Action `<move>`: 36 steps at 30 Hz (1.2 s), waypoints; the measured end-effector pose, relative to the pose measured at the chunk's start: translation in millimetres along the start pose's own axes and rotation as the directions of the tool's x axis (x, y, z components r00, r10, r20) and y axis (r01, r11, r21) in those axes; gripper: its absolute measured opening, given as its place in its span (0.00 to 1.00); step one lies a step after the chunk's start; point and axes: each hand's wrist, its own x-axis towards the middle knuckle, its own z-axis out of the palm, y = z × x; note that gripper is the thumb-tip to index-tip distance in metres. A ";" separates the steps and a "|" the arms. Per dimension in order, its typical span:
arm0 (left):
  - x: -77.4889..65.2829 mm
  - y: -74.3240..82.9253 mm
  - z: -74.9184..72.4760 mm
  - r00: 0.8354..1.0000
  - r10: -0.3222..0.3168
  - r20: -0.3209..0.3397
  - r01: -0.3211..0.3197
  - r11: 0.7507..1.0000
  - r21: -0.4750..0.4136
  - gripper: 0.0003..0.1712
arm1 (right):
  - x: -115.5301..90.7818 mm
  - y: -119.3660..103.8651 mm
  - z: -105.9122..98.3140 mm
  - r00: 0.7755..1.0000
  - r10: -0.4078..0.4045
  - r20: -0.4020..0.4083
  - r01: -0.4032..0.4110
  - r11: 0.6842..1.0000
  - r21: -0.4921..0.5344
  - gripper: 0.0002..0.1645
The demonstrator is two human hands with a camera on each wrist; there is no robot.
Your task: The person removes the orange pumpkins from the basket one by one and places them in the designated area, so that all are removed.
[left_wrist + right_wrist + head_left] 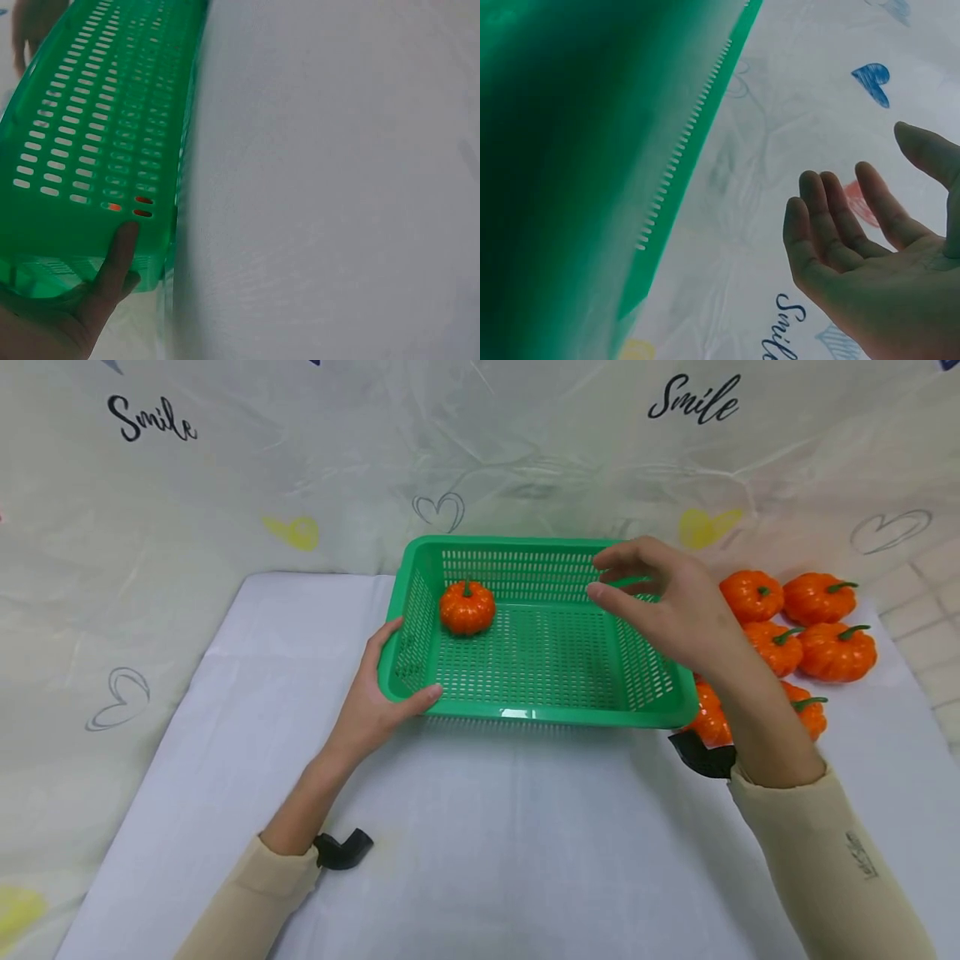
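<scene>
A green plastic basket (517,717) with slotted walls stands at the far side of the table. One small orange pumpkin (467,608) with a green stem lies inside, near its left end. My left hand (371,693) holds the basket by its left end, thumb over the front rim and fingers along the side. In the left wrist view, a digit of the left hand (90,311) lies against the slotted wall. My right hand (667,602) hovers over the basket's right end, fingers spread and loosely bent. The right wrist view shows its palm holding nothing.
Several more orange pumpkins (836,652) sit to the right of the basket, some partly hidden by my right arm. White cloth (510,843) covers the table. Behind it hangs a pale sheet (525,435) printed with hearts and "Smile".
</scene>
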 end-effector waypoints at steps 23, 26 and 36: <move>-0.9 -0.2 -0.1 1.000 0.003 -0.001 -0.003 1.000 0.009 0.55 | 14.6 -16.5 -4.8 0.998 -0.062 -0.026 0.063 0.997 0.044 0.23; -0.9 0.1 -0.2 1.000 0.006 -0.002 -0.006 1.000 0.011 0.55 | 19.9 -19.4 -4.3 0.997 -0.072 -0.025 0.073 0.996 0.046 0.23; -0.7 -0.3 0.1 1.000 -0.004 0.001 0.004 1.000 0.006 0.55 | 37.7 -20.6 1.7 0.996 -0.086 0.018 0.085 0.995 0.054 0.23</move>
